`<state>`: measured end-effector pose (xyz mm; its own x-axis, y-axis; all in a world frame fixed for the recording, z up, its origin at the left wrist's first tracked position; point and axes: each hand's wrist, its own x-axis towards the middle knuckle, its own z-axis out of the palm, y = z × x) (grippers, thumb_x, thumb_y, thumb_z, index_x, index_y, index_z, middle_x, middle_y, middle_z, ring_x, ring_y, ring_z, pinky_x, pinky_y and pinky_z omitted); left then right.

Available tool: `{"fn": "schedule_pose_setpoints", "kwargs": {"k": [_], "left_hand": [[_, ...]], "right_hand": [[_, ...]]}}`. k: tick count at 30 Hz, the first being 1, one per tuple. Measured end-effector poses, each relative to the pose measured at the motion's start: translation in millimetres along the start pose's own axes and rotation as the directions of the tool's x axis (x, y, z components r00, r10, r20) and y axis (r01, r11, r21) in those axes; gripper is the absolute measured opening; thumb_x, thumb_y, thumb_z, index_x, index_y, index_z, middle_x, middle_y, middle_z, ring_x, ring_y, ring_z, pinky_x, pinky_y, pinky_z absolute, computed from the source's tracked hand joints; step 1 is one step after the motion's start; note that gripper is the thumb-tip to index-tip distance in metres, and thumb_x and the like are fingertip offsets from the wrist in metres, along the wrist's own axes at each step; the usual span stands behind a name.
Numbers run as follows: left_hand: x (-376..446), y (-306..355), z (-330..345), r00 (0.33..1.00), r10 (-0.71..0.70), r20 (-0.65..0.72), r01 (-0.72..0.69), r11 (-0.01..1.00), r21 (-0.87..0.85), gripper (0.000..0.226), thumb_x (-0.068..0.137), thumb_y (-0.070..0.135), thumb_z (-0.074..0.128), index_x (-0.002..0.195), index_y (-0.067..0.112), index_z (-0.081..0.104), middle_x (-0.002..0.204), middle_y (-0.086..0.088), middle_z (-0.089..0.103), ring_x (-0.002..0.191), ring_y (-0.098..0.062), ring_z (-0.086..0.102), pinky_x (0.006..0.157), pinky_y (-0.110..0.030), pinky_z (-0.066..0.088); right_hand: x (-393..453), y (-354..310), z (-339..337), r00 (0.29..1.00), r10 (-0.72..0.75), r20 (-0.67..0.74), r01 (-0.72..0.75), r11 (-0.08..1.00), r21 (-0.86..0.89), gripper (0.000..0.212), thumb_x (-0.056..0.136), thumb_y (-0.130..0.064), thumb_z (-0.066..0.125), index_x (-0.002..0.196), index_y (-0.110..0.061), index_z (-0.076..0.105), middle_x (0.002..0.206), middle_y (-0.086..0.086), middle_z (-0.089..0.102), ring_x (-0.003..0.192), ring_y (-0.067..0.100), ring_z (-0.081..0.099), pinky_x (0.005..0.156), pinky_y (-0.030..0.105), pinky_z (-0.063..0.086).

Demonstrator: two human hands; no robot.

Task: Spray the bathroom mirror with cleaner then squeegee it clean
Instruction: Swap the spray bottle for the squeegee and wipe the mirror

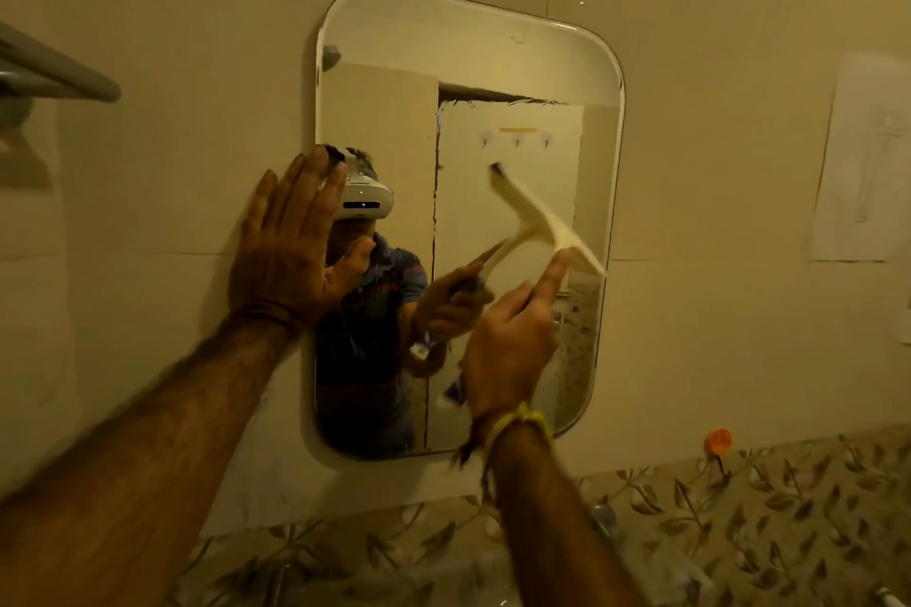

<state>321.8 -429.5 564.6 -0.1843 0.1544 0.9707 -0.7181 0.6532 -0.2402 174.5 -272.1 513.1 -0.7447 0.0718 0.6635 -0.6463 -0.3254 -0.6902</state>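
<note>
A rounded rectangular mirror [493, 64] in a white frame hangs on the cream tiled wall. My left hand [291, 242] lies flat, fingers spread, over the mirror's left edge. My right hand [512, 345] grips the handle of a white squeegee [542, 222], index finger stretched along it. The squeegee's blade rests tilted on the glass right of centre, blurred by motion. Wet streaks or droplets show on the mirror's lower right. The mirror reflects a person wearing a headset and both hands. No spray bottle is visible.
A grey shelf or rail [59, 74] juts out at the upper left. A paper sheet [862, 158] is stuck to the wall at the right. An orange hook [718, 441] sits above leaf-patterned tiles [739, 532] along the bottom.
</note>
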Motion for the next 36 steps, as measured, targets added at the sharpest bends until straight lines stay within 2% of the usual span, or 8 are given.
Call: {"fn": "schedule_pose_setpoints", "kwargs": {"k": [3, 7, 13, 18, 23, 30, 32, 36], "left_hand": [[1, 1, -2, 0.999, -0.015, 0.028, 0.015, 1.0, -0.005, 0.075, 0.099, 0.052, 0.047, 0.158, 0.009, 0.029, 0.165, -0.014, 0.026, 0.154, -0.03, 0.025, 0.125, -0.053, 0.019], [1, 2, -3, 1.0, -0.007, 0.025, 0.007, 1.0, -0.003, 0.074, 0.099, 0.051, 0.048, 0.158, 0.009, 0.031, 0.165, -0.015, 0.027, 0.153, -0.03, 0.026, 0.124, -0.053, 0.021], [1, 3, -4, 0.999, -0.04, 0.016, 0.04, 0.998, -0.037, 0.073, 0.099, 0.051, 0.046, 0.158, 0.009, 0.031, 0.164, -0.017, 0.028, 0.153, -0.032, 0.026, 0.125, -0.052, 0.021], [3, 4, -7, 0.995, -0.101, 0.018, 0.102, 0.994, -0.047, 0.067, 0.099, 0.041, 0.043, 0.156, 0.007, 0.034, 0.163, -0.016, 0.03, 0.153, -0.031, 0.026, 0.125, -0.052, 0.02], [3, 1, -4, 0.994, -0.106, 0.001, 0.106, 0.993, -0.054, 0.064, 0.1, 0.038, 0.036, 0.155, 0.006, 0.035, 0.163, -0.013, 0.033, 0.154, -0.029, 0.026, 0.124, -0.053, 0.023], [3, 0, -1, 0.994, -0.109, -0.002, 0.108, 0.99, -0.086, 0.067, 0.097, 0.038, 0.041, 0.155, 0.006, 0.035, 0.162, -0.011, 0.034, 0.154, -0.025, 0.025, 0.125, -0.048, 0.022], [1, -1, 0, 0.992, -0.123, 0.012, 0.124, 0.989, -0.083, 0.068, 0.097, 0.04, 0.042, 0.155, 0.007, 0.035, 0.163, -0.009, 0.033, 0.155, -0.023, 0.023, 0.126, -0.047, 0.02], [4, 1, -3, 0.989, -0.147, 0.009, 0.146, 0.979, -0.139, 0.069, 0.1, 0.048, 0.035, 0.156, 0.006, 0.033, 0.162, -0.011, 0.035, 0.154, -0.022, 0.024, 0.127, -0.046, 0.019]], "right_hand": [[29, -16, 10, 0.996, 0.027, -0.079, -0.022, 0.998, 0.056, 0.052, 0.106, -0.014, 0.038, 0.156, -0.017, 0.024, 0.051, -0.017, 0.041, 0.044, -0.021, 0.051, 0.033, -0.001, 0.029], [-21, -4, 1, 0.999, 0.004, 0.036, -0.002, 0.997, -0.073, 0.057, 0.105, -0.027, 0.037, 0.156, -0.035, 0.014, 0.057, -0.014, 0.046, 0.044, -0.001, 0.052, 0.041, 0.007, 0.044], [4, -5, -2, 0.999, 0.005, 0.042, 0.001, 0.99, -0.139, 0.057, 0.104, -0.029, 0.035, 0.156, -0.035, 0.012, 0.056, -0.008, 0.043, 0.042, 0.001, 0.038, 0.04, 0.009, 0.038], [-65, 14, -24, 0.909, -0.177, 0.377, 0.262, 0.946, -0.188, 0.066, 0.103, -0.033, 0.036, 0.152, -0.049, -0.005, 0.069, -0.002, 0.057, 0.052, 0.009, 0.051, 0.045, 0.021, 0.043], [-4, -6, -4, 0.886, -0.254, 0.388, 0.348, 0.917, -0.195, 0.071, 0.103, -0.032, 0.042, 0.151, -0.046, -0.009, 0.075, 0.001, 0.058, 0.057, 0.01, 0.053, 0.053, 0.026, 0.054], [-44, 26, -32, 0.696, -0.345, 0.63, 0.589, 0.776, -0.227, 0.077, 0.094, -0.02, 0.063, 0.156, -0.027, 0.018, 0.084, 0.004, 0.071, 0.044, -0.003, 0.027, 0.046, 0.002, 0.024], [-22, 15, -23, 0.71, -0.403, 0.578, 0.618, 0.75, -0.236, 0.073, 0.095, -0.023, 0.061, 0.156, -0.026, 0.021, 0.077, 0.0, 0.066, 0.043, -0.003, 0.028, 0.045, 0.0, 0.015], [21, -33, 11, 0.697, -0.538, 0.474, 0.655, 0.747, -0.114, 0.058, 0.103, -0.029, 0.043, 0.156, -0.024, 0.023, 0.072, -0.002, 0.057, 0.06, 0.013, 0.055, 0.049, 0.016, 0.046]]}}
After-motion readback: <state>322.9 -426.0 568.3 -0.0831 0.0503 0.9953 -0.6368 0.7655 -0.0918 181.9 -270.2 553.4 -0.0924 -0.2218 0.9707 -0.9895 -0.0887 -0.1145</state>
